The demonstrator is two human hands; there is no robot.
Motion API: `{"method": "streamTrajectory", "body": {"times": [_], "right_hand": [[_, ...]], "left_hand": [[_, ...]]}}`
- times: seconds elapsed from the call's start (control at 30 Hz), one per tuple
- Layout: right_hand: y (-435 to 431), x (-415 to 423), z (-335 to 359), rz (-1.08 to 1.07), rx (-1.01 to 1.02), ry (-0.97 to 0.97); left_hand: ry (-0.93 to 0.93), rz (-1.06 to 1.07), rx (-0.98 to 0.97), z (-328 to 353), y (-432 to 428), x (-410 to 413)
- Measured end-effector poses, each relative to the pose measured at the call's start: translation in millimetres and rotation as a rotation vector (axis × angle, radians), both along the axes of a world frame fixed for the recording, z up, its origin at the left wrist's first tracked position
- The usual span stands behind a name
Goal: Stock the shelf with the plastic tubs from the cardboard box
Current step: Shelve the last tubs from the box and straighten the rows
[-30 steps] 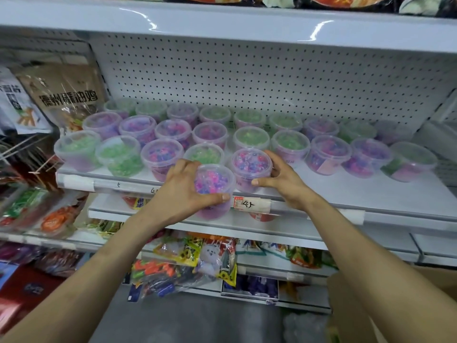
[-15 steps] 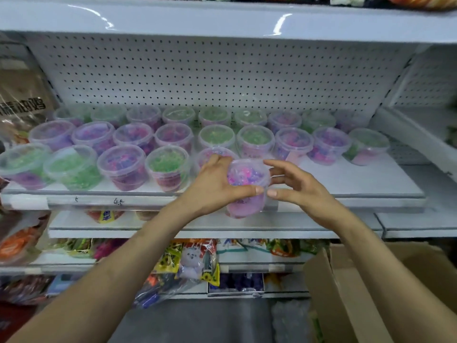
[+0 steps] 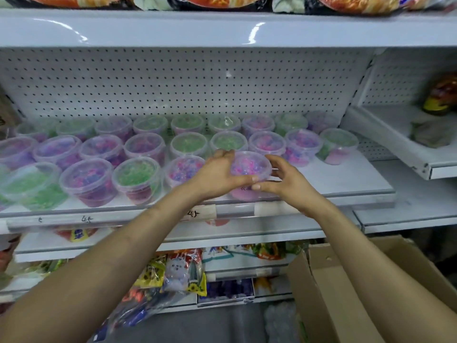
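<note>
A clear plastic tub of pink and purple beads sits at the front of the white shelf, at the right end of the front row. My left hand grips its left side with the thumb across the front. On its right side, the fingers of my right hand are spread and touch the rim. Several rows of similar tubs with green or purple contents fill the shelf to the left and behind. The cardboard box stands open at the lower right, under my right forearm.
Bare shelf surface lies to the right of the held tub. A neighbouring shelf unit stands at the right with a few packets. Snack bags hang and lie on the lower shelves. An upper shelf edge overhangs.
The held tub has moved right and up from below the shelf edge onto the shelf front. My right hand left another tub and came to this one's right side.
</note>
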State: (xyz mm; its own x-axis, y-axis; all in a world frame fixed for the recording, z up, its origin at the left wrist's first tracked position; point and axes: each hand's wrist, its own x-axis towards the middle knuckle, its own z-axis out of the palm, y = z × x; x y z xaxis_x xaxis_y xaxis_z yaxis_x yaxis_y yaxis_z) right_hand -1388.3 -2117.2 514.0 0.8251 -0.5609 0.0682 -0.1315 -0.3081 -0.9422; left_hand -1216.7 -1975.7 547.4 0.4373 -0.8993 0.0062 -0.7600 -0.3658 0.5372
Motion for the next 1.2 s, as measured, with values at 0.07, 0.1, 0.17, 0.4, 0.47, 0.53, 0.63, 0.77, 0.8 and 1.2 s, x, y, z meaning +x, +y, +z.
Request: {"method": "streamTrajectory", "body": {"times": [0.07, 0.1, 0.17, 0.4, 0.47, 0.53, 0.63, 0.77, 0.8, 1.2], "right_hand": [[-6, 4, -1, 0.030, 0.025, -0.009], [-8, 7, -2, 0.049, 0.037, -0.011], [-11, 13, -4, 0.079, 0.059, -0.013], [-16, 29, -18, 0.108, 0.048, 0.021], [-19, 27, -20, 0.102, 0.059, 0.029], [-22, 25, -21, 0.098, 0.062, 0.040], [-23, 24, -19, 0.105, 0.048, 0.053], [-20, 28, -21, 0.066, 0.028, 0.078], [-19, 29, -23, 0.048, 0.029, 0.084], [-10, 39, -14, 0.009, -0.029, 0.091]], "left_hand": [[0.011, -0.084, -0.013, -1, 6, 15], [0.001, -0.106, -0.010, -2, 9, 22], [-0.033, -0.098, -0.012, -6, 12, 32], [-0.179, -0.063, 0.005, -20, 14, 55], [-0.233, -0.061, 0.026, -26, 15, 63], [-0.281, -0.066, 0.044, -29, 16, 71], [-0.327, -0.065, 0.060, -28, 16, 74], [-0.354, -0.099, 0.084, -24, 18, 75], [-0.349, -0.102, 0.095, -23, 19, 76], [-0.321, -0.064, 0.127, -14, 40, 90]]}}
